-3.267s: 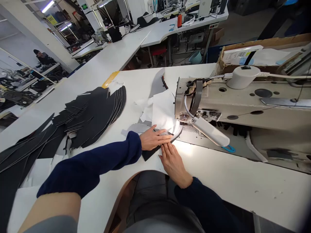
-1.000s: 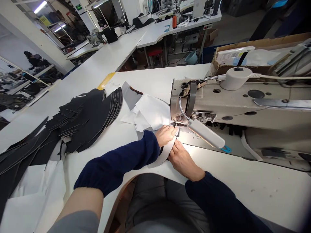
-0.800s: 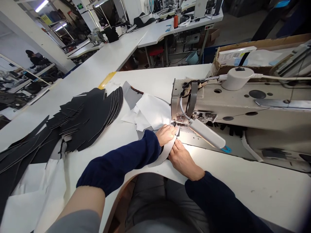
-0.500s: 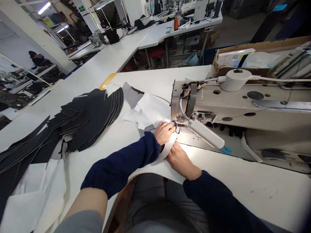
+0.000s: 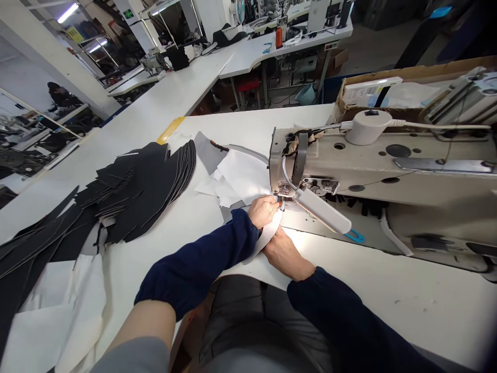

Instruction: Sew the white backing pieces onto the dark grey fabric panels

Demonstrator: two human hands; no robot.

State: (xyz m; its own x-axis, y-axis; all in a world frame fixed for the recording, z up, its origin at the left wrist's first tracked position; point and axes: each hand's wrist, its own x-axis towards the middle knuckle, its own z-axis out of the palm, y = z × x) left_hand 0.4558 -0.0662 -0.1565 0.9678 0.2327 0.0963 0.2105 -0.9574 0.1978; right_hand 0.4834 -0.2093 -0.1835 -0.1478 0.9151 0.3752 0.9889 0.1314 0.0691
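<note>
A light grey curved fabric piece (image 5: 267, 237) lies at the needle area of the sewing machine (image 5: 310, 155). My left hand (image 5: 264, 210) is closed on its upper part, fingertips close to the presser foot (image 5: 281, 201). Something small and orange shows at those fingertips; I cannot make out what it is. From below, my right hand (image 5: 286, 253) grips the fabric's right edge, its fingertips partly hidden under the piece. White fabric sheets (image 5: 246, 173) and a grey fabric piece (image 5: 209, 153) lie behind my left hand. The lit lamp (image 5: 324, 210) hangs right of the needle.
Stacked black fabric pieces (image 5: 140, 191) cover the table's left side, with white sheets (image 5: 46, 316) nearer me. A cardboard box (image 5: 341, 98) of supplies stands behind the machine. Yellow tape (image 5: 171, 129) crosses the table. A person (image 5: 60, 96) sits far left.
My right hand has shifted slightly left and up with the fabric edge. My left hand stays near the needle. The whole view has shifted slightly.
</note>
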